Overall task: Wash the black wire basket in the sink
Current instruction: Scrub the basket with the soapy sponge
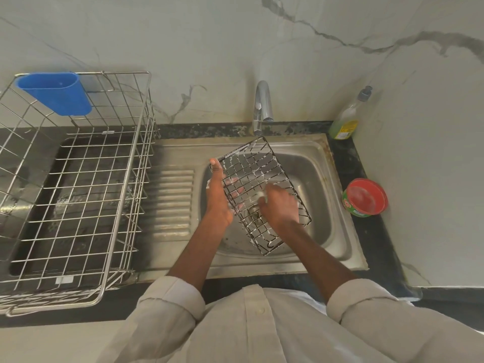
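Sleeves rolled; left hand grips basket, right hand scrubs.

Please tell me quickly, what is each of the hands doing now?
Left hand: closed on the black wire basket, holding it.
Right hand: closed on a small scrubber against the basket.

Black wire basket perhaps coated metal, dull steel sink

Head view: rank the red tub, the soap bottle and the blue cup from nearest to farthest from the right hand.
From the right hand:
1. Red tub, on the counter just right of the sink.
2. Soap bottle, back right corner by the wall.
3. Blue cup, far left, hung on the steel rack.
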Demonstrator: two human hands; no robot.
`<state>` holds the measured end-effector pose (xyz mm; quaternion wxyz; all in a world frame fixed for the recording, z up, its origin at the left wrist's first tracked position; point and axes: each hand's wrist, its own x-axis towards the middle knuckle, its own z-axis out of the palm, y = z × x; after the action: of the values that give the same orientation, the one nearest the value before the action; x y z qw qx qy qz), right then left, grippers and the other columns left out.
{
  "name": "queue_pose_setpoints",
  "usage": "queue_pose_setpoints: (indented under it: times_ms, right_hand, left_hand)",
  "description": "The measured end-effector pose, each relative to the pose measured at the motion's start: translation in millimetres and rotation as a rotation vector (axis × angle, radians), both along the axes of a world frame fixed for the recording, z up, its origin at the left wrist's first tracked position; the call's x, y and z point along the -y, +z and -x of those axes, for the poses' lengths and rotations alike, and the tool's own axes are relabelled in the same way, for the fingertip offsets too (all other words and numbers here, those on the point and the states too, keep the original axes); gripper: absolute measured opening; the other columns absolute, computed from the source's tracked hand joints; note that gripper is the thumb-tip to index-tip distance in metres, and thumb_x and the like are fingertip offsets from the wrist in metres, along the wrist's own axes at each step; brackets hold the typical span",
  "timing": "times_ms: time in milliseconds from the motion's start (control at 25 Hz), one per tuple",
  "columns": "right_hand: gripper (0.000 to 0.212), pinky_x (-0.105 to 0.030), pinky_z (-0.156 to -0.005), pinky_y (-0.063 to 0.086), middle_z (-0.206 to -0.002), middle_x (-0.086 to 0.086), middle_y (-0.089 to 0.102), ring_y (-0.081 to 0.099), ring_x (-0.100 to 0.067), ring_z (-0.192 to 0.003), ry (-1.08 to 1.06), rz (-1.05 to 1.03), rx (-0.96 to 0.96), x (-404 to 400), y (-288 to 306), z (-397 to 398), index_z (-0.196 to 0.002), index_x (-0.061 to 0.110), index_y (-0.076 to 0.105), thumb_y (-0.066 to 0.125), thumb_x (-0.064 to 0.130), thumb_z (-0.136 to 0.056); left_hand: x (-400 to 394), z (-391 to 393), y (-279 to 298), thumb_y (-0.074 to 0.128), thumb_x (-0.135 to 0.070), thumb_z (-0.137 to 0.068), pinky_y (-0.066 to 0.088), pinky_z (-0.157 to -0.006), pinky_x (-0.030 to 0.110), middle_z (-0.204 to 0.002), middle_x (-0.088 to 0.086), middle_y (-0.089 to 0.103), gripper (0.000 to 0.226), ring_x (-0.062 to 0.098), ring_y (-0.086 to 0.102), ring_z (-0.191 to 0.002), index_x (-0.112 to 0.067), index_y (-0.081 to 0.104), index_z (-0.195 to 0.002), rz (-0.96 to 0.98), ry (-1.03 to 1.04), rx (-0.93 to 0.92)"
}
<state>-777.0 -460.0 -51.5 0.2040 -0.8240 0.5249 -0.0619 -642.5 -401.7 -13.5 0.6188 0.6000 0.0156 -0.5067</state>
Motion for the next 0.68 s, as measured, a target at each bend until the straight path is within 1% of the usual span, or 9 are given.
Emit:
queue_pose_setpoints:
  times_ms: [80, 120, 200, 280, 320, 400, 480, 600, 680]
  right_hand:
    - [0.018, -0.036, -0.07, 0.044, -0.105, -0.014, 0.07, 0.068, -0.034, -0.091, -0.183, 0.023, -0.058, 3, -1, 3, -0.112, 0.007, 0.059, 0.053, 0.006, -0.095]
    - [0.021, -0.036, -0.072, 0.048, -0.106, -0.014, 0.071, 0.069, -0.034, -0.092, -0.166, 0.005, -0.044, 0, 0, 0, -0.114, 0.007, 0.059, 0.053, 0.003, -0.094]
    - [0.022, -0.038, -0.08, 0.058, -0.111, -0.01, 0.074, 0.071, -0.03, -0.094, 0.092, -0.097, 0.03, -11, -1, -7, -0.113, 0.012, 0.064, 0.06, 0.007, -0.092]
    - [0.021, -0.037, -0.084, 0.058, -0.115, -0.007, 0.075, 0.072, -0.028, -0.1, 0.335, -0.163, 0.002, -20, 1, -4, -0.111, 0.016, 0.068, 0.067, 0.012, -0.091]
    - [0.021, -0.033, -0.082, 0.054, -0.115, -0.007, 0.074, 0.07, -0.029, -0.101, 0.321, -0.135, -0.024, -17, 3, -1, -0.111, 0.016, 0.068, 0.067, 0.013, -0.091]
    - [0.022, -0.035, -0.074, 0.047, -0.11, -0.011, 0.07, 0.067, -0.032, -0.098, 0.065, -0.024, -0.066, -5, 5, 4, -0.112, 0.011, 0.064, 0.06, 0.008, -0.09]
    - [0.023, -0.039, -0.076, 0.051, -0.11, -0.014, 0.067, 0.068, -0.034, -0.095, -0.125, 0.058, -0.11, -2, 2, 9, -0.112, 0.006, 0.063, 0.057, 0.003, -0.09]
    - [0.02, -0.039, -0.085, 0.059, -0.11, -0.008, 0.073, 0.07, -0.026, -0.096, 0.136, -0.117, 0.032, -16, -1, 1, -0.108, 0.011, 0.071, 0.065, 0.007, -0.089]
    - [0.021, -0.037, -0.09, 0.059, -0.109, -0.002, 0.077, 0.072, -0.021, -0.099, 0.336, -0.221, -0.001, -28, -4, 3, -0.107, 0.019, 0.076, 0.074, 0.013, -0.087]
  left_hand:
    - [0, -1, 1, 0.052, -0.091, -0.082, 0.056, -0.076, 0.046, -0.128, 0.005, 0.071, 0.066, 0.032, 0.072, -0.112, -0.042, 0.06, -0.126, 0.01, 0.001, -0.007]
    - [1, 1, 1, 0.053, -0.091, -0.081, 0.057, -0.075, 0.046, -0.127, 0.006, 0.072, 0.07, 0.031, 0.073, -0.111, -0.039, 0.061, -0.127, 0.008, 0.002, -0.004]
    - [2, 2, 0, 0.058, -0.093, -0.076, 0.062, -0.078, 0.051, -0.125, 0.01, 0.075, 0.083, 0.032, 0.076, -0.108, -0.033, 0.063, -0.132, 0.02, 0.017, 0.023]
    - [2, -1, -3, 0.063, -0.097, -0.065, 0.064, -0.085, 0.055, -0.125, 0.013, 0.075, 0.096, 0.033, 0.077, -0.107, -0.032, 0.064, -0.135, 0.024, 0.035, 0.039]
    - [1, -2, -3, 0.062, -0.099, -0.062, 0.063, -0.084, 0.055, -0.127, 0.012, 0.074, 0.103, 0.032, 0.077, -0.107, -0.031, 0.063, -0.139, 0.019, 0.036, 0.042]
    - [-1, -3, -2, 0.057, -0.1, -0.067, 0.06, -0.079, 0.049, -0.13, 0.008, 0.071, 0.105, 0.029, 0.075, -0.109, -0.029, 0.058, -0.146, 0.008, 0.024, 0.048]
    - [-3, -5, -3, 0.054, -0.1, -0.069, 0.059, -0.078, 0.047, -0.133, 0.006, 0.07, 0.105, 0.027, 0.074, -0.11, -0.029, 0.057, -0.147, 0.006, 0.018, 0.032]
    - [-4, -4, -3, 0.057, -0.102, -0.059, 0.058, -0.076, 0.044, -0.132, 0.006, 0.071, 0.111, 0.027, 0.074, -0.11, -0.032, 0.059, -0.145, 0.015, 0.03, 0.04]
    - [-7, -6, -4, 0.057, -0.102, -0.058, 0.058, -0.075, 0.043, -0.13, 0.005, 0.071, 0.108, 0.027, 0.074, -0.111, -0.035, 0.06, -0.143, 0.013, 0.036, 0.07]
